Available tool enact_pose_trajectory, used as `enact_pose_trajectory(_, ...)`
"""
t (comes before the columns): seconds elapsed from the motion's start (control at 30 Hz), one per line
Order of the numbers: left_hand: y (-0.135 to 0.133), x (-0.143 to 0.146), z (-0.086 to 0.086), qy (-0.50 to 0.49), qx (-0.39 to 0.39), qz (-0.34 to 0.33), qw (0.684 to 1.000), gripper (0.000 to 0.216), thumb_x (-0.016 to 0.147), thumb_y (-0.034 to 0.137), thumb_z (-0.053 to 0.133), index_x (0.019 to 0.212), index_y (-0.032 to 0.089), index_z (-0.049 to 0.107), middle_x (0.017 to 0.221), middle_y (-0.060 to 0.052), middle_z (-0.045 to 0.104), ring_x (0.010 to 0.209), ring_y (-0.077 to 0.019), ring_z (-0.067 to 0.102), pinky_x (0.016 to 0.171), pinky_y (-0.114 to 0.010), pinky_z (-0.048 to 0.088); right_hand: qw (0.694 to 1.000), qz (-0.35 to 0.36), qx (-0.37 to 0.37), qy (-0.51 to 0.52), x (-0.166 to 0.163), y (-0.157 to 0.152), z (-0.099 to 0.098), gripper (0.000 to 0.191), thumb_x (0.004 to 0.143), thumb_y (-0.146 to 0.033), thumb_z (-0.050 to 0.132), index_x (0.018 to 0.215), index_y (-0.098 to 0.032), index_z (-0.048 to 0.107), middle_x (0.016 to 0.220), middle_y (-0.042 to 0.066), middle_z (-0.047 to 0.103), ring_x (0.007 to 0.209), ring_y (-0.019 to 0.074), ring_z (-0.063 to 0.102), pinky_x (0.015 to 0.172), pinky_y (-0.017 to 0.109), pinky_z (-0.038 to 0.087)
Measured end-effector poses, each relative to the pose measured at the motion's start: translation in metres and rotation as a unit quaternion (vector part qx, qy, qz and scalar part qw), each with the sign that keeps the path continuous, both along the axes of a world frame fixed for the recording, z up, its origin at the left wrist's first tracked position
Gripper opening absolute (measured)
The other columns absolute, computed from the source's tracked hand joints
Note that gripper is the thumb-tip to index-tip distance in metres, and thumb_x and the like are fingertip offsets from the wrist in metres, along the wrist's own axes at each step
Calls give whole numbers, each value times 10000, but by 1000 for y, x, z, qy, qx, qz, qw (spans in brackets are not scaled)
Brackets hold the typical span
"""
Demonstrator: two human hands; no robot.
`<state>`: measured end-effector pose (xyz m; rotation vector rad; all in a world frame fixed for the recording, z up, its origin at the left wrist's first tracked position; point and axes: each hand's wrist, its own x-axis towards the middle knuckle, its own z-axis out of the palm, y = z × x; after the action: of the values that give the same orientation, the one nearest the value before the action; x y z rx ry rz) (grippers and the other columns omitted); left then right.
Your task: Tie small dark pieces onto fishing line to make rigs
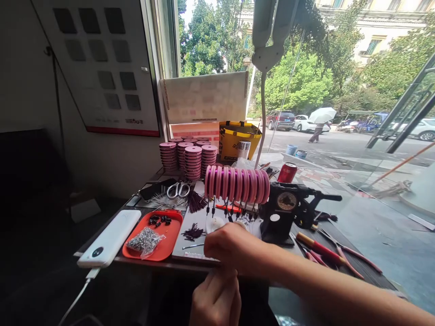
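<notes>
My right hand is curled closed at the table's front edge, just below the row of pink spools. Directly under it, my left hand is closed too, its fingers meeting the right hand. Whatever they pinch is hidden. The spools hold purple thread, and dark cords with small black ends hang from them. They sit beside a black hand-cranked machine. Left of my right hand lie short dark cord pieces and a thin metal tool on a pale board.
A red tray holds black bits and a bag of small metal parts. Nearby are a white power bank, scissors, stacked pink spools, pliers, a red can, a yellow bag and a lamp stem.
</notes>
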<state>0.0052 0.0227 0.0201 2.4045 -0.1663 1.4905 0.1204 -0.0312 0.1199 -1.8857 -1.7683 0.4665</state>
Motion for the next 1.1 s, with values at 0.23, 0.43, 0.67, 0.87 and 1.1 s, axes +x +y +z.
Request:
enact_pose_trajectory(0.23,-1,7,27,253,-598,-145,747,149,620,177,665,506,141,576,443,51,464,391,-54,349,389,-186,237,976,56,100,-187,-12,-58,-13,197,733,-38,468,857,-145,577,851,72,580,673,160,486,574,251,405)
enact_pose_trajectory(0.43,9,15,46,301,-784,-218,498,46,465,84,616,485,120,596,445,54,493,398,-23,348,364,-129,229,909,132,251,-305,-2,-68,-38,300,866,-50,367,694,-132,598,614,34,553,533,146,375,524,293,377)
enact_pose_trajectory(0.67,7,12,39,310,-825,-215,420,127,479,89,660,558,140,574,463,72,473,404,-17,423,361,-90,229,904,134,276,-296,-4,-65,-40,417,917,-67,270,722,-95,637,511,31,528,480,144,391,528,290,415)
enact_pose_trajectory(0.87,11,11,44,296,-734,-233,565,117,513,125,753,524,104,639,596,10,571,419,-32,424,382,-150,283,946,81,257,-181,-11,-65,-40,392,979,-193,247,781,-170,585,631,30,614,570,143,472,552,262,411)
enact_pose_trajectory(1.1,-2,0,21,69,-222,-5,973,164,834,102,504,783,151,652,813,-33,526,584,-97,539,547,-194,449,918,-137,142,344,-11,-44,-26,263,861,-414,544,770,-168,564,719,9,580,703,147,534,675,246,428)
